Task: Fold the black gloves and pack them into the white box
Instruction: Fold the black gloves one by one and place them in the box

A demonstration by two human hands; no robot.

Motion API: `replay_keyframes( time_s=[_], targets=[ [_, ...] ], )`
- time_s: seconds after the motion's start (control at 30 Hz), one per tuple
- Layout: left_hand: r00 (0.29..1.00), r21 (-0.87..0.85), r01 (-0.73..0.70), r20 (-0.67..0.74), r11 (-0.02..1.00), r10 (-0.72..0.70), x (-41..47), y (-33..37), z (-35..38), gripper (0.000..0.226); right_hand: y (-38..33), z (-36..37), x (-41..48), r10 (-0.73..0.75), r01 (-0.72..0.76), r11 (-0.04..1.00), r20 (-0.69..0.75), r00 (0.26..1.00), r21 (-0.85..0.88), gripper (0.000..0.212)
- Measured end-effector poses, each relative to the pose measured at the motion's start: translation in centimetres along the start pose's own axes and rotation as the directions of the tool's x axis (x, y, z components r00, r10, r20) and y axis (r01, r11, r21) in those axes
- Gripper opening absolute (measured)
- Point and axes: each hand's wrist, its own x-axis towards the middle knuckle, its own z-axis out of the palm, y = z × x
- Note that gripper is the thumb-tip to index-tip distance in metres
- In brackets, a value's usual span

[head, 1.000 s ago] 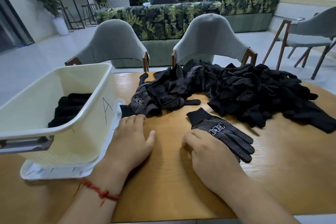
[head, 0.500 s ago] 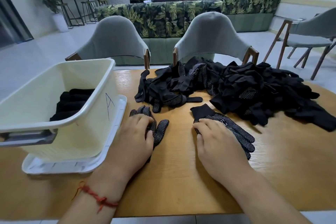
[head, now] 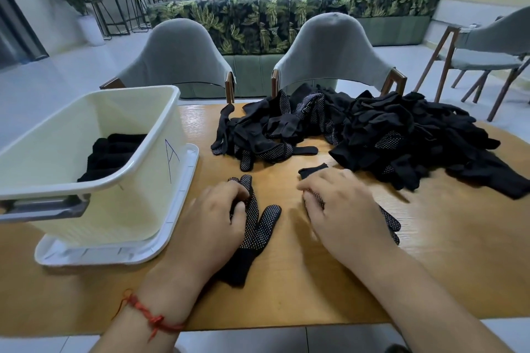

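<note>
A white box (head: 160,135) marked "A" stands at the left on its lid, with folded black gloves (head: 114,149) inside. My left hand (head: 209,221) lies on a dotted black glove (head: 256,228) just right of the box, its fingertips curled into the glove's fingers. On a second dotted glove (head: 391,223) sits my right hand (head: 341,209), fingertips bent onto the fabric near its cuff. Most of that glove is hidden under the hand. A big pile of loose black gloves (head: 401,137) fills the far right of the table.
A smaller heap of gloves (head: 272,135) lies mid-table behind my hands. The box's white lid (head: 183,209) juts out toward my left hand. Two grey chairs (head: 329,51) stand at the far edge of the wooden table (head: 315,281). Two people sit beyond the sofa.
My left hand has drawn a dotted glove out of the heap toward me, so it now lies lengthwise by the box. My right hand slid up its glove toward the cuff.
</note>
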Motion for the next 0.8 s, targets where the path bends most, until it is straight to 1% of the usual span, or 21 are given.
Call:
replay_keyframes(
  time_s=[0.07,0.13,0.17,0.23,0.3,0.37,0.47,0.53,0.57,0.67,0.8],
  targets=[
    [0.997,-0.005,-0.062,0.043,0.998,0.062,0.0,-0.1,0.3,0.018,-1.0,0.6,-0.2,-0.069,0.062,0.996,0.117,0.991,0.06,0.025],
    [0.988,-0.042,-0.113,0.098,0.993,0.117,-0.2,0.1,0.4,0.023,-1.8,1.2,-0.4,-0.082,0.069,0.995,0.219,0.972,0.066,0.035],
    [0.983,-0.074,-0.122,0.128,0.99,0.13,-0.3,0.2,0.4,0.028,-1.9,1.5,-0.4,-0.073,0.062,0.997,0.239,0.968,0.056,0.04],
    [0.976,-0.16,-0.108,0.169,0.981,0.135,-0.5,0.4,0.3,0.039,-1.9,1.7,-0.2,-0.008,0.0,1.0,0.269,0.963,0.03,0.05],
    [0.974,-0.228,-0.091,0.181,0.969,0.134,-0.6,0.4,0.3,0.047,-1.8,1.7,0.1,0.036,-0.034,0.999,0.276,0.961,-0.011,0.053],
    [0.976,-0.231,-0.089,0.174,0.969,0.131,-0.7,0.5,0.3,0.051,-1.6,1.7,0.3,0.046,-0.047,0.999,0.247,0.968,-0.005,0.048],
    [0.976,-0.213,-0.095,0.172,0.972,0.133,-0.6,0.5,0.5,0.053,-1.6,1.9,0.4,0.006,-0.023,0.994,0.156,0.988,0.103,0.021],
    [0.975,-0.19,-0.101,0.174,0.977,0.135,-0.6,0.5,0.7,0.054,-1.6,2.1,0.4,-0.005,-0.009,0.989,0.096,0.995,0.151,0.01],
    [0.976,-0.178,-0.105,0.171,0.978,0.136,-0.6,0.5,0.7,0.055,-1.7,2.1,0.3,0.004,-0.018,0.985,0.084,0.996,0.169,0.007],
    [0.982,-0.151,-0.087,0.156,0.985,0.111,-0.5,0.4,1.0,0.061,-1.9,1.9,0.3,0.028,-0.044,0.966,0.067,0.997,0.253,0.01],
    [0.986,-0.098,-0.084,0.137,0.992,0.097,-0.7,0.5,1.1,0.064,-2.5,1.3,0.3,0.029,-0.078,0.877,0.11,0.994,0.475,0.013]
  ],
)
